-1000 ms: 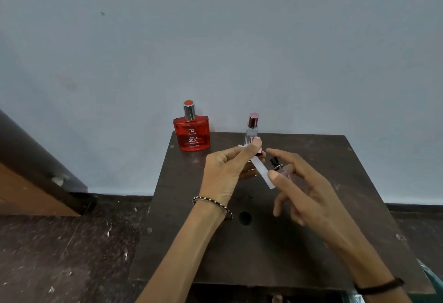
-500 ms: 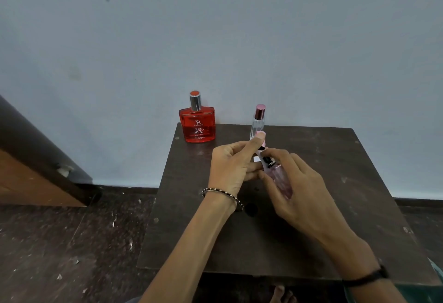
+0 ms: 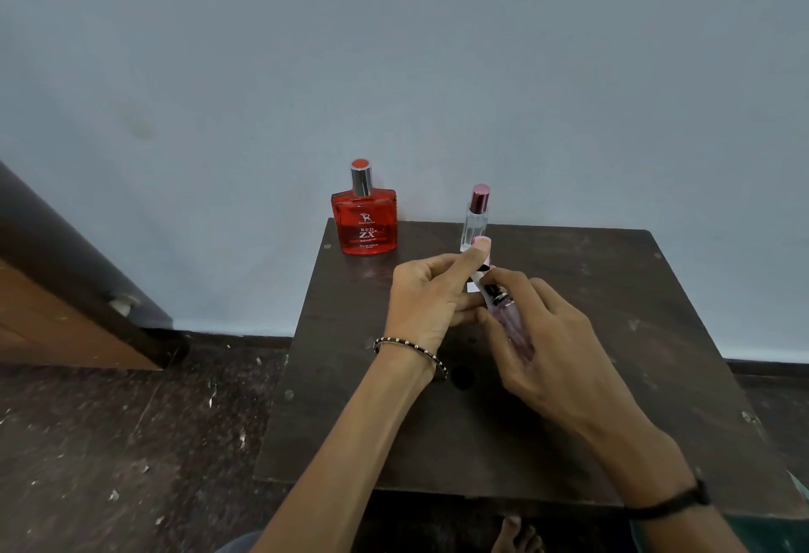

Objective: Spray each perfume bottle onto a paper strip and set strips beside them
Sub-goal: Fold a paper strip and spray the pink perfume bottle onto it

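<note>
Hands close together over the bench (image 3: 621, 290): our left hand (image 3: 427, 298) pinches the paper strip (image 3: 475, 286), our right hand (image 3: 551, 347) grips the pink bottle (image 3: 512, 327). We'd aim the nozzle (image 3: 494, 292) at the paper, one short press.

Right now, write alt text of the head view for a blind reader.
The right hand grips a pink perfume bottle, nozzle beside a paper strip that the left hand pinches with a pink cap, above a dark table. A red bottle and a clear bottle stand at its far edge.
</note>
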